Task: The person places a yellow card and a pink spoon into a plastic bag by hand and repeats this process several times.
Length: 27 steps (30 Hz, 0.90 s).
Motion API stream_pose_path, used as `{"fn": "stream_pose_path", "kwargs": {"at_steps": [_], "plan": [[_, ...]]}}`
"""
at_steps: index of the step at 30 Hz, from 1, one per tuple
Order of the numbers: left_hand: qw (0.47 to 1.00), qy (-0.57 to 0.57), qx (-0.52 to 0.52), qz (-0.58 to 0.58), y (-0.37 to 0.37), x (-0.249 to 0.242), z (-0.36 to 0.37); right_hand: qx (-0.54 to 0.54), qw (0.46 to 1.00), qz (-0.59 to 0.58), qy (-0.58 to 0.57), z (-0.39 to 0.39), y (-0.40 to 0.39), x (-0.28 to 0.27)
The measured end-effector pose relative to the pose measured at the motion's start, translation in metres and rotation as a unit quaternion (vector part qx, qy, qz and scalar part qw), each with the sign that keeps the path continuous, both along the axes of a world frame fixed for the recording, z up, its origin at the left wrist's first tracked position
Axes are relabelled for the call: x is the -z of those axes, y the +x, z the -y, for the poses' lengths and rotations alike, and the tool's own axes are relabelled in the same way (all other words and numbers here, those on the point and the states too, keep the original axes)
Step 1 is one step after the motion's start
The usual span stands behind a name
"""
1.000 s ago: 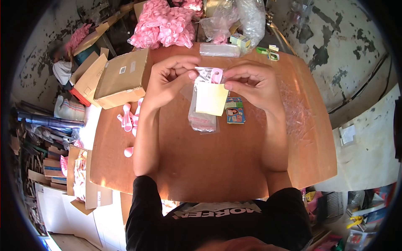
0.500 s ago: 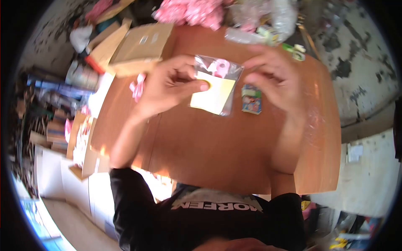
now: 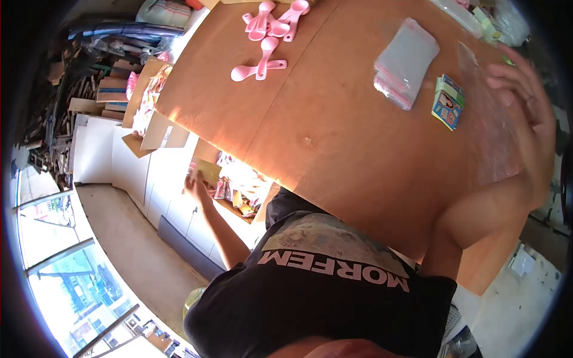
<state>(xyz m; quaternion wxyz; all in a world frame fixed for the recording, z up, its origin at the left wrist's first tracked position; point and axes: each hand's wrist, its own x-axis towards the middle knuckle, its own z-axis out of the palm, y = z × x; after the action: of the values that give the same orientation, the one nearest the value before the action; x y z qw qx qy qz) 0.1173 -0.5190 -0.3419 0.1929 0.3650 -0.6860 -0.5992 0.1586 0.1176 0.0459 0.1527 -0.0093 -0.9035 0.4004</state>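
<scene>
Beyond the table's near-left edge, my left hand point(image 3: 197, 188) is lowered beside an open carton point(image 3: 262, 206). Its fingers appear closed on a clear packet with a yellow card point(image 3: 208, 172) and a bit of pink; glare blurs the outline. The carton holds many small filled packets point(image 3: 242, 188). My right hand point(image 3: 528, 98) is raised over the table's right side, fingers apart and slightly curled, holding nothing. Nearest to it lies a banded stack of printed cards point(image 3: 447, 102). Left of that is a pile of clear plastic bags point(image 3: 407, 62).
Pink measuring spoons point(image 3: 262, 62) lie at the far left of the brown table point(image 3: 334, 155), with more pink spoons point(image 3: 277, 21) behind. Another carton of packets point(image 3: 152, 107) stands off the left edge. Clear plastic wrap point(image 3: 492, 131) covers part of the right side.
My view has swung down and left. My left hand has carried the packet from above the table to the carton. The right hand has moved away from it, and the bag pile is now uncovered.
</scene>
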Motion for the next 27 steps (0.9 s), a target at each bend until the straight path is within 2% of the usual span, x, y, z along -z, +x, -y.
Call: {"fn": "stream_pose_path", "kwargs": {"at_steps": [1, 2, 3, 4, 5, 6, 7, 8, 9, 12, 13, 14, 15, 16, 17, 18, 19, 21, 22, 24, 25, 27], "plan": [[0.987, 0.028, 0.039, 0.151, 0.006, 0.023, 0.003, 0.012, 1.000, -0.002, 0.010, -0.003, 0.000, -0.002], [0.985, -0.110, 0.106, 0.078, 0.007, 0.055, 0.003, 0.005, 1.000, -0.002, 0.016, -0.007, -0.002, -0.002], [0.966, -0.203, 0.059, 0.149, 0.000, 0.052, -0.005, 0.001, 1.000, 0.000, 0.021, -0.012, -0.001, -0.003], [0.950, -0.261, 0.016, 0.169, -0.011, 0.039, -0.007, 0.022, 0.999, -0.001, 0.035, -0.017, 0.000, -0.003], [0.951, -0.275, -0.061, 0.126, -0.025, 0.008, -0.025, 0.032, 0.999, -0.004, 0.022, -0.021, -0.001, -0.003], [0.940, -0.332, -0.086, -0.002, -0.045, -0.004, -0.014, 0.039, 0.999, -0.007, 0.008, -0.026, -0.003, -0.002], [0.918, -0.376, -0.101, -0.077, -0.058, -0.067, -0.049, 0.029, 0.999, -0.031, 0.023, -0.033, -0.005, 0.000], [0.879, -0.364, -0.060, -0.302, -0.084, -0.105, -0.061, 0.039, 0.998, -0.033, 0.031, -0.036, -0.007, 0.000], [0.902, -0.309, -0.075, -0.291, -0.088, -0.183, -0.121, 0.068, 0.997, -0.011, 0.028, -0.037, -0.009, 0.000], [0.854, -0.299, 0.104, -0.413, -0.094, -0.299, -0.216, 0.108, 0.994, 0.010, 0.012, -0.049, -0.024, 0.011], [0.806, -0.317, 0.209, -0.453, -0.101, -0.314, -0.232, 0.102, 0.994, -0.023, 0.024, -0.070, -0.035, 0.030], [0.753, -0.248, 0.339, -0.507, -0.103, -0.325, -0.257, 0.096, 0.993, -0.056, 0.035, -0.086, -0.046, 0.049], [0.672, -0.293, 0.453, -0.507, -0.106, -0.339, -0.272, 0.117, 0.990, -0.061, 0.052, -0.097, -0.053, 0.063], [0.616, -0.313, 0.527, -0.495, -0.105, -0.357, -0.294, 0.137, 0.986, -0.067, 0.069, -0.106, -0.060, 0.077], [0.557, -0.347, 0.582, -0.480, -0.106, -0.376, -0.315, 0.178, 0.979, -0.025, 0.098, -0.121, -0.067, 0.093], [0.512, -0.363, 0.615, -0.477, -0.109, -0.392, -0.336, 0.218, 0.968, 0.017, 0.126, -0.132, -0.070, 0.108], [0.499, -0.338, 0.643, -0.472, -0.116, -0.399, -0.354, 0.221, 0.966, 0.015, 0.132, -0.136, -0.071, 0.119], [0.457, -0.310, 0.686, -0.474, -0.128, -0.417, -0.387, 0.246, 0.938, 0.146, 0.196, -0.142, -0.075, 0.133], [0.457, -0.308, 0.683, -0.479, -0.132, -0.421, -0.402, 0.248, 0.937, 0.143, 0.201, -0.142, -0.077, 0.140], [0.418, -0.261, 0.691, -0.528, -0.139, -0.428, -0.429, 0.274, 0.916, 0.190, 0.221, -0.140, -0.082, 0.155], [0.420, -0.259, 0.688, -0.532, -0.146, -0.427, -0.441, 0.274, 0.915, 0.189, 0.226, -0.139, -0.084, 0.158], [0.348, -0.138, 0.673, -0.638, -0.159, -0.420, -0.459, 0.283, 0.911, 0.194, 0.231, -0.138, -0.086, 0.163]]}}
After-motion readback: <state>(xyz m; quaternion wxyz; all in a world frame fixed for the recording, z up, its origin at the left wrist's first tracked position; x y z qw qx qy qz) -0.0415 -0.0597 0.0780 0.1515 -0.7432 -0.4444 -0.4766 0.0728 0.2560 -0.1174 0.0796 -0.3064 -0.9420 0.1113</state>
